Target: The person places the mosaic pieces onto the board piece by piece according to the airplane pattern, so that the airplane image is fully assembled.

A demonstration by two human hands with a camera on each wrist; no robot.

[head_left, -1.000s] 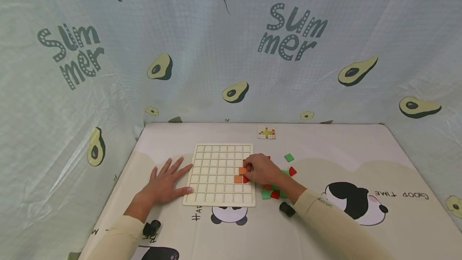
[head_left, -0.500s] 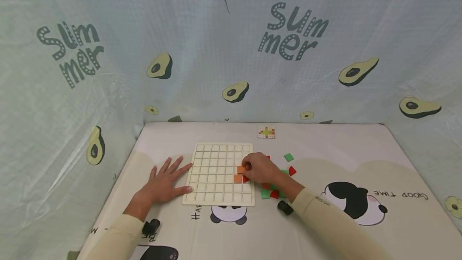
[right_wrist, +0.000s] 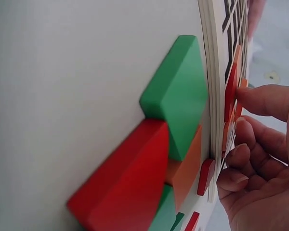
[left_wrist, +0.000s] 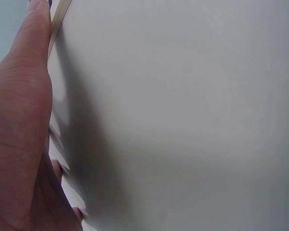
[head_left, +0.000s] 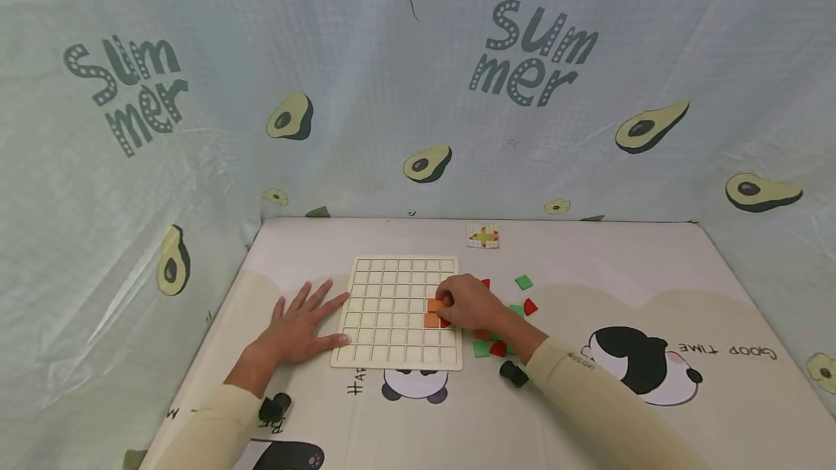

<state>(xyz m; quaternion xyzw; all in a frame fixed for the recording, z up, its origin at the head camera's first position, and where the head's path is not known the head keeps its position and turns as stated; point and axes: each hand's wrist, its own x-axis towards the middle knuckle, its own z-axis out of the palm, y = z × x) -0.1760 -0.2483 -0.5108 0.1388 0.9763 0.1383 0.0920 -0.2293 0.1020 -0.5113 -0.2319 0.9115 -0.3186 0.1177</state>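
A pale wooden grid board (head_left: 385, 314) lies on the table in the head view. My left hand (head_left: 294, 334), fingers spread, rests at the board's left edge, with the thumb touching the lower part of that edge. Over the board's right side, my right hand (head_left: 472, 304) pinches an orange square tile (head_left: 434, 305) between thumb and index finger, close over the grid cells. Just below it sits another orange tile (head_left: 432, 320), beside a red rounded piece (head_left: 445, 323). The right wrist view shows the thumb (right_wrist: 262, 101) against the tile, the other fingers curled beneath.
Right of the board lie several loose pieces, among them a green tile (head_left: 481, 349) and a red piece (head_left: 498, 349), partly under the right forearm. Farther out are a green tile (head_left: 524, 282) and a red quarter-round piece (head_left: 530, 307). A small pattern card (head_left: 483, 236) lies behind.
My right hand has shifted slightly left with the orange tile, bringing it nearly in line above the other orange tile. The left hand stays in place.
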